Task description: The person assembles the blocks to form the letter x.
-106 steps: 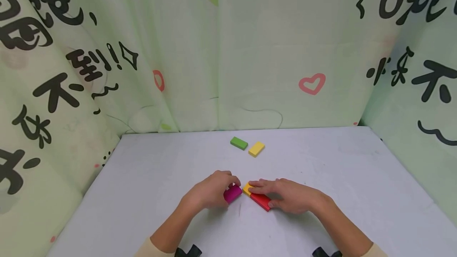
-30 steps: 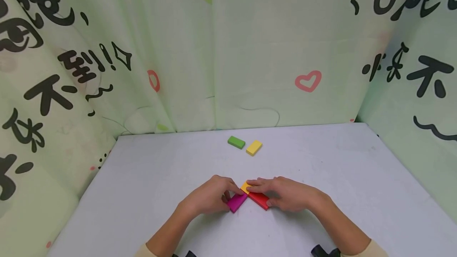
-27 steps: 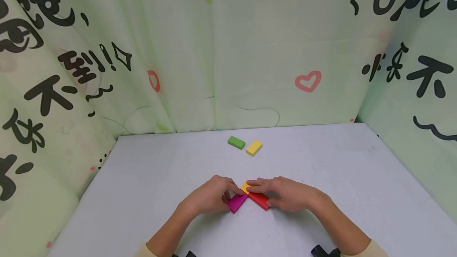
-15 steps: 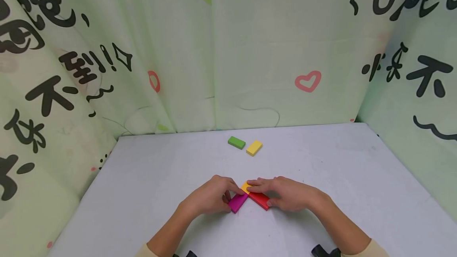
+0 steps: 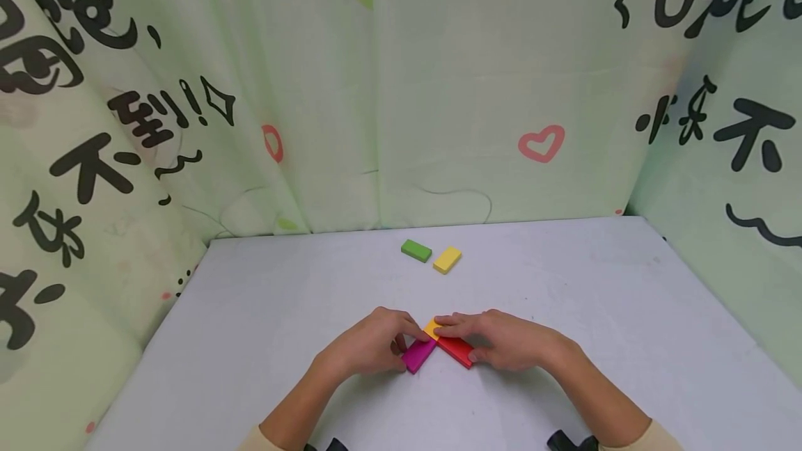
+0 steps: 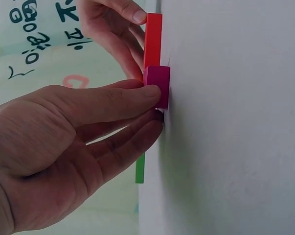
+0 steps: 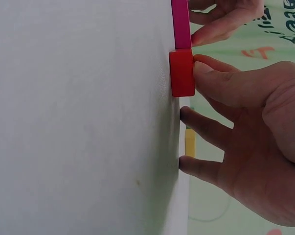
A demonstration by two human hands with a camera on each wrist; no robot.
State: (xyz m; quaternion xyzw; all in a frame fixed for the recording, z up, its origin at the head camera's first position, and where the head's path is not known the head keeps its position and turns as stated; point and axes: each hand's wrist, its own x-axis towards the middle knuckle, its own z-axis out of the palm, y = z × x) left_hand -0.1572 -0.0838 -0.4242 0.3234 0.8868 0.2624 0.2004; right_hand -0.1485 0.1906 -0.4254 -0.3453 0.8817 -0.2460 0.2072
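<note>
My left hand [image 5: 374, 343] pinches a purple block [image 5: 418, 355] between thumb and fingers, low on the white table. The far end of that block touches a red block [image 5: 456, 351] and an orange block [image 5: 431, 328], which lie end to end on a slant. My right hand [image 5: 510, 342] holds these two, its thumb against the near end of the red block and its front fingers over the orange one, partly hiding it. In the right wrist view the thumb presses the red block [image 7: 182, 73], and the other fingers spread down to the table.
Farther back on the white table [image 5: 282, 284] lie a green block [image 5: 416, 250] and a yellow block [image 5: 447, 260], close together but apart. Pale green curtains [image 5: 451, 89] with black lettering hang behind and at both sides.
Since the earliest frame, my left hand has turned the purple block and brought it right against the orange and red blocks. Over the last second both hands stay almost still.
</note>
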